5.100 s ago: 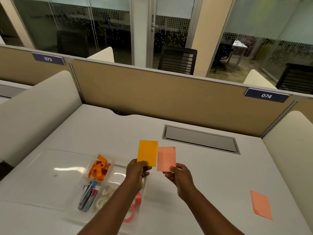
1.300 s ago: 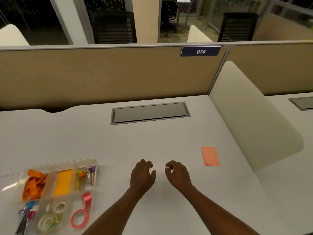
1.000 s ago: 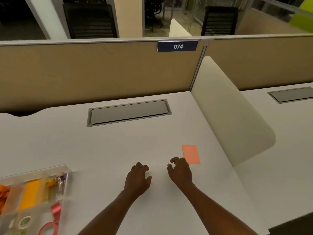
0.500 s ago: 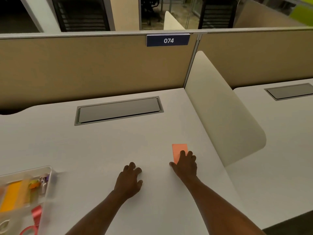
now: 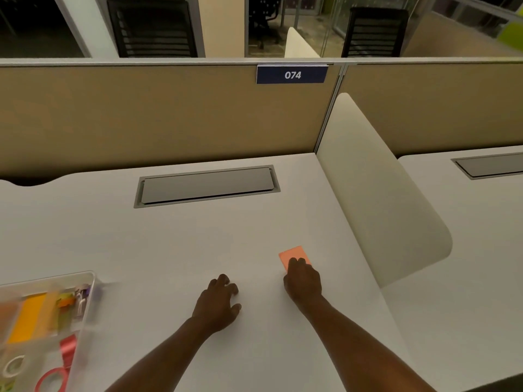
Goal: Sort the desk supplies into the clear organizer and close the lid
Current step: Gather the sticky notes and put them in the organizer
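A salmon-pink card (image 5: 294,253) lies flat on the white desk, right of centre. My right hand (image 5: 302,281) covers its near end with the fingertips pressed down on it. My left hand (image 5: 219,304) rests on the bare desk to the left, fingers loosely curled and holding nothing. The clear organizer (image 5: 92,278) sits at the lower left edge, blurred and partly cut off. In it are a yellow-orange card (image 5: 28,318), a pink ribbon loop (image 5: 66,349), a white tape roll (image 5: 12,366) and small clips. No lid is visible.
A grey cable hatch (image 5: 206,186) is set into the desk behind my hands. A tan partition (image 5: 169,114) closes the back. A rounded cream divider (image 5: 376,199) stands just right of the pink card, with another desk beyond it.
Both cards I held earlier have left my hands, and an orange one now lies in the organizer. The view swung right. My right hand reached onto the pink card, which has turned slightly.
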The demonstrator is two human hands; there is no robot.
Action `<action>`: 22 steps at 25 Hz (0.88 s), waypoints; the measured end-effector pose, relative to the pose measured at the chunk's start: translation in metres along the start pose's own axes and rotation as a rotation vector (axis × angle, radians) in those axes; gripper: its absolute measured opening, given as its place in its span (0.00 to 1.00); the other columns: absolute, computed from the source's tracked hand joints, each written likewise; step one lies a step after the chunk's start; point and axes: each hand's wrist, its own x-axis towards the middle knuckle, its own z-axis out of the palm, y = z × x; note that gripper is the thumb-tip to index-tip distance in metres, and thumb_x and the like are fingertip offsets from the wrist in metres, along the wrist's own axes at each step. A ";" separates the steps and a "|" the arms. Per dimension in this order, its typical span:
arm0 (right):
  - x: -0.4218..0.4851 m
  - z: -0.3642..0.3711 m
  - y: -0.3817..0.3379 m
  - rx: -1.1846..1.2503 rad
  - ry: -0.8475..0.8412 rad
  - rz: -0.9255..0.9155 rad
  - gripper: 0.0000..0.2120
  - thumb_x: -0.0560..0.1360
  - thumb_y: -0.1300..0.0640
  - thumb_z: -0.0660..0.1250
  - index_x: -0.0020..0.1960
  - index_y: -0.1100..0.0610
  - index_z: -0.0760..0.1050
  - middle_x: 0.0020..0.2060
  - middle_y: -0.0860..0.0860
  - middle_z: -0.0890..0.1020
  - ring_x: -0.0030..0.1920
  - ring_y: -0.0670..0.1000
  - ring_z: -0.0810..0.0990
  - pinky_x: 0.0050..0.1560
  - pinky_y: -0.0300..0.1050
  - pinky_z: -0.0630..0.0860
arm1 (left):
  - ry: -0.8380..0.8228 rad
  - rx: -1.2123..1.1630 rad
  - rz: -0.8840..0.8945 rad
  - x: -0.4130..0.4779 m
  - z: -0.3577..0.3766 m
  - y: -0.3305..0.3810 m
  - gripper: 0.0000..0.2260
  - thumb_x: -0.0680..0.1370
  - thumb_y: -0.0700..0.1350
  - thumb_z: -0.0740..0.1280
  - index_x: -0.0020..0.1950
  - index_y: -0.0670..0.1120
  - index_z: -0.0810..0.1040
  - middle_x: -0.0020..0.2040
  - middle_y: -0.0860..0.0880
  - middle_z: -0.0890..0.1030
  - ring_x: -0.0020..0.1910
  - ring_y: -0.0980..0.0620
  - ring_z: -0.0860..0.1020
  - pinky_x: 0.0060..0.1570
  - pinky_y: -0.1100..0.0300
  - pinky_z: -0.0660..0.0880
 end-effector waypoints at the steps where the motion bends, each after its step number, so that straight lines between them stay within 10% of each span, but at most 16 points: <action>1: 0.000 -0.005 -0.005 0.039 -0.020 -0.004 0.08 0.64 0.65 0.70 0.42 0.59 0.75 0.37 0.55 0.78 0.33 0.58 0.80 0.27 0.39 0.69 | 0.004 -0.016 -0.004 -0.002 -0.001 -0.001 0.16 0.74 0.55 0.66 0.60 0.51 0.75 0.63 0.53 0.69 0.61 0.52 0.69 0.51 0.59 0.70; 6: -0.008 0.000 -0.009 -0.013 -0.039 0.178 0.23 0.75 0.49 0.67 0.65 0.59 0.68 0.58 0.58 0.73 0.54 0.58 0.76 0.45 0.50 0.77 | -0.008 -0.062 -0.039 -0.014 -0.006 -0.010 0.16 0.75 0.56 0.66 0.60 0.53 0.74 0.59 0.53 0.71 0.59 0.53 0.70 0.51 0.59 0.70; 22: -0.010 -0.001 -0.006 0.121 -0.281 0.413 0.37 0.66 0.38 0.76 0.63 0.58 0.67 0.60 0.55 0.76 0.63 0.56 0.74 0.58 0.49 0.73 | -0.051 -0.059 -0.039 -0.031 -0.003 -0.020 0.16 0.75 0.57 0.66 0.59 0.53 0.75 0.58 0.53 0.70 0.58 0.52 0.70 0.52 0.59 0.70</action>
